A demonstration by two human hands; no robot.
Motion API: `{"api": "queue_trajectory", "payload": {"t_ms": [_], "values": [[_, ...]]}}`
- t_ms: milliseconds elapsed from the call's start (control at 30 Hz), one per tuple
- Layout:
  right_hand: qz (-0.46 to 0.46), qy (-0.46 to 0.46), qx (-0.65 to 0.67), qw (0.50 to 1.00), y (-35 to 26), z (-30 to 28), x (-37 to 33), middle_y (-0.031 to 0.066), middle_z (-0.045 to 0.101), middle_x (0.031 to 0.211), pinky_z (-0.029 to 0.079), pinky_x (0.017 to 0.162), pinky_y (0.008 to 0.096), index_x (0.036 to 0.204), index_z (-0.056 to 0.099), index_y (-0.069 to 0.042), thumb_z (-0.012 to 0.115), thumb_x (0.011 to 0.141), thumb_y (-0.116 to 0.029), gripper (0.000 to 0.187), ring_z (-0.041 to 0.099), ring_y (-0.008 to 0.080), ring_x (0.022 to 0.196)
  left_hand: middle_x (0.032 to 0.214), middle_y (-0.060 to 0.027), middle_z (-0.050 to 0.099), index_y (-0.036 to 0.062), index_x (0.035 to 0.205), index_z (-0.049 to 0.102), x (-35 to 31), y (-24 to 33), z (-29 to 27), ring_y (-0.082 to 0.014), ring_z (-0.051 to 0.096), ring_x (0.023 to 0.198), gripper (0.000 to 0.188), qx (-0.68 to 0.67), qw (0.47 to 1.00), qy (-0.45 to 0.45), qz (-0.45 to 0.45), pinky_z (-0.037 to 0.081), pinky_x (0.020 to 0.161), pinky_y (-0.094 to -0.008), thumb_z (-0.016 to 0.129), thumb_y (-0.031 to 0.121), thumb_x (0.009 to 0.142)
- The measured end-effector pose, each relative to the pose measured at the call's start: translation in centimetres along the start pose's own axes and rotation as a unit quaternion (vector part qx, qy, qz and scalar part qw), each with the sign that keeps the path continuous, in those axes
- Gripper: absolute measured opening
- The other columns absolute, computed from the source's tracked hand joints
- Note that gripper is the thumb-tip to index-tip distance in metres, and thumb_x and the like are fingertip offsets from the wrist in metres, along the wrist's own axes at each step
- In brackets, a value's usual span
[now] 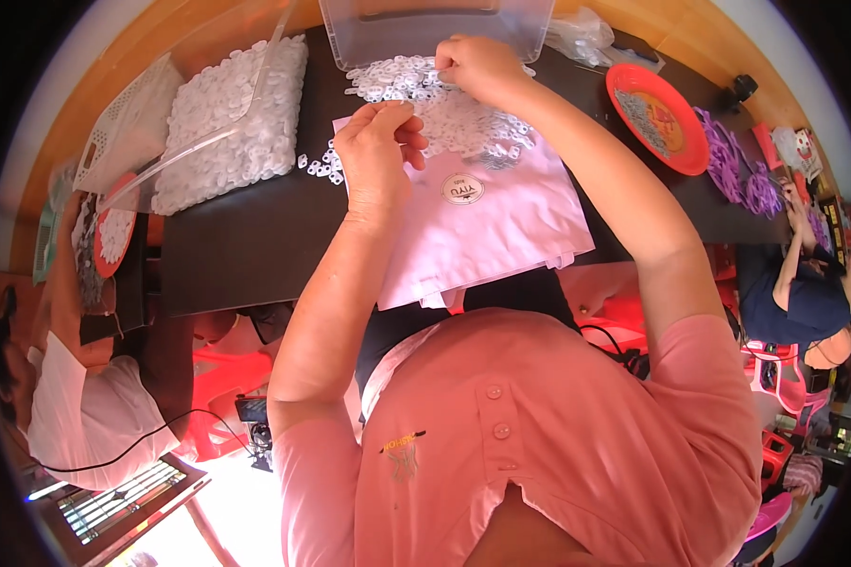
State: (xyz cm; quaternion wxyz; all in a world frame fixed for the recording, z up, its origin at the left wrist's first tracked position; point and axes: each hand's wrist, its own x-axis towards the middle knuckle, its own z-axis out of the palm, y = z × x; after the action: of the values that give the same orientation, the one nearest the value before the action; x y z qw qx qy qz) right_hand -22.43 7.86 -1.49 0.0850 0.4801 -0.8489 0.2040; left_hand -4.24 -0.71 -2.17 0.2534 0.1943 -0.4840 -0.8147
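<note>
Head view, looking down past a pink shirt (539, 444) onto a dark table (246, 236). Left hand (378, 156) bunched at the near edge of a loose heap of small white plastic rings (444, 109), fingertips curled inward and pinched together as if on a ring or two, though what sits between them cannot be made out. Right hand (477, 66) farther off, at the far side of the same heap, fingers pinched on one or more rings just near a clear plastic bin (435, 28). Heap spread partly on the bare tabletop and partly on a stack of pale pink pouches (501, 227), the top one bearing a round white sticker (462, 189). Rings likely very light, stiff and smooth, prone to scatter or slide at a nudge; best pinched singly by the rim between thumb and forefinger, or swept together by the side of the hand. Pouches probably thin, limp and slippery against each other, best taken by an edge or corner. To the left, a much bigger mound of white rings (232, 118) under a tilted clear lid (208, 142), beside a white mesh basket (128, 128). Far right, a red plate (690, 142) with small pieces on it, and purple pieces (738, 170) beyond. Other people seated at both sides.
</note>
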Motion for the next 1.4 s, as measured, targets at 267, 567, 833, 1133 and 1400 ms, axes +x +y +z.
{"api": "queue_trajectory", "payload": {"t_ms": [267, 567, 833, 1133, 1400], "values": [[0.134, -0.078, 0.470, 0.869, -3.4, -4.6, -5.6, 0.0009, 0.064, 0.077, 0.044, 0.064, 0.0246, 0.091, 0.066, -0.003, 0.063, 0.087, -0.019, 0.017, 0.060, 0.0105, 0.069, 0.073, -0.0096, 0.061, -0.0034, 0.086, 0.060, -0.7, 0.4, 0.8, -0.0155, 0.056, 0.056, 0.013, -0.010, 0.999, -0.043, 0.010, 0.043, 0.045, -0.0274, 0.062, 0.009, 0.084], [0.152, -0.028, 0.537, 0.829, -4.3, -4.6, -7.1, 0.0020, 0.064, 0.077, 0.044, 0.063, 0.0243, 0.090, 0.066, -0.003, 0.061, 0.089, -0.020, 0.018, 0.061, 0.0107, 0.071, 0.073, -0.0089, 0.062, -0.0042, 0.088, 0.061, -0.9, -0.1, 1.0, -0.0151, 0.057, 0.058, 0.014, 0.008, 0.998, -0.059, 0.031, 0.044, 0.047, -0.0270, 0.062, 0.009, 0.085], [0.092, -0.094, 0.461, 0.878, -4.6, -4.6, -7.8, -0.0014, 0.060, 0.072, 0.041, 0.057, 0.0220, 0.088, 0.064, -0.004, 0.063, 0.088, -0.016, 0.012, 0.055, 0.0070, 0.066, 0.080, -0.0121, 0.062, -0.0046, 0.093, 0.058, -0.6, 0.2, 0.8, -0.0203, 0.060, 0.068, 0.014, 0.003, 0.998, 0.008, 0.055, 0.047, 0.056, -0.0317, 0.059, 0.007, 0.086], [-0.041, -0.062, 0.395, 0.915, -8.3, -1.7, -8.9, 0.0065, 0.065, 0.078, 0.049, 0.069, 0.0269, 0.088, 0.059, 0.002, 0.061, 0.083, -0.001, 0.006, 0.061, 0.0144, 0.071, 0.087, -0.0148, 0.064, -0.0034, 0.095, 0.057, 0.3, -0.7, 0.0, -0.0237, 0.063, 0.081, 0.012, -0.159, 0.985, -0.069, -0.017, 0.052, 0.073, -0.0330, 0.053, 0.006, 0.090], [0.030, -0.003, 0.500, 0.865, -9.7, -0.7, -9.7, 0.0024, 0.064, 0.085, 0.048, 0.074, 0.0248, 0.091, 0.062, 0.001, 0.065, 0.084, 0.000, 0.008, 0.060, 0.0091, 0.082, 0.087, -0.0144, 0.064, -0.0043, 0.095, 0.058, -0.3, -0.4, 0.4, -0.0231, 0.062, 0.078, 0.014, -0.169, 0.983, -0.053, -0.047, 0.053, 0.074, -0.0331, 0.053, 0.007, 0.089]]}}
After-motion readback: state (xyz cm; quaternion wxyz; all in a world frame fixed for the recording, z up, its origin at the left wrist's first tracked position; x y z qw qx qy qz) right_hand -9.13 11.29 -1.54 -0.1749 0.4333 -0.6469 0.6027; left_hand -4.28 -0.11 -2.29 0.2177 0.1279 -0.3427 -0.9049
